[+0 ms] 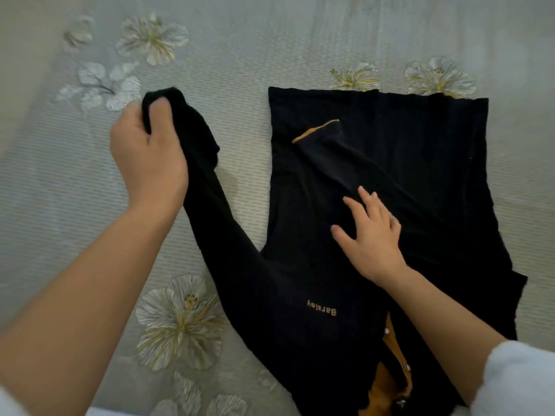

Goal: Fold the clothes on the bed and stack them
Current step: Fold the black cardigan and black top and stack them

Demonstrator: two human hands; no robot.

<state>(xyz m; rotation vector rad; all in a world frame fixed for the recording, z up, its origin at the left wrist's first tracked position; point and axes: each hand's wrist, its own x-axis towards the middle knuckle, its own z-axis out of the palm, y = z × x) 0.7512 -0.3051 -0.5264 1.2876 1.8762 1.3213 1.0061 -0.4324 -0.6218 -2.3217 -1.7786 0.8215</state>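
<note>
Floral bedspread under black top. Left hand clutches sleeve cuff; right hand lies flat w/ fingers loose, pinning body. Mid-fold: next, prob. swing sleeve across.

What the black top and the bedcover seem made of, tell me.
Black top: likely a fine ribbed knit, matte; faint vertical ribs, soft drape where the left hand grips its sleeve. Bedcover: seemingly woven or quilted fabric, slight sheen; fine ridged lines, embroidered-looking flowers.
</note>
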